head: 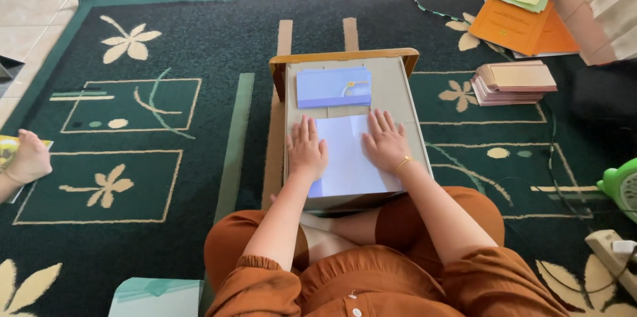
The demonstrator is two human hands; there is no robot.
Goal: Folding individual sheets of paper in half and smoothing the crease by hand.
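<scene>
Orange-trousered knees crossed, I sit on the dark green carpet point(199, 45) with a small grey table point(405, 101) over my lap. Both my left hand point(306, 149) and right hand point(385, 141) lie open, palms flat on a pale blue sheet point(345, 158). Beyond it rests a folded blue envelope point(333, 87).

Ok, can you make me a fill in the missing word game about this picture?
1. Both hands, the left hand and the right hand, press flat on a pale ____ sheet of paper.
2. The paper lies on a small grey ____.
3. The folded lilac envelope lies ____ the hands, farther from the person.
4. The carpet under it all is dark ____.

Missing words: blue; table; beyond; green
</scene>
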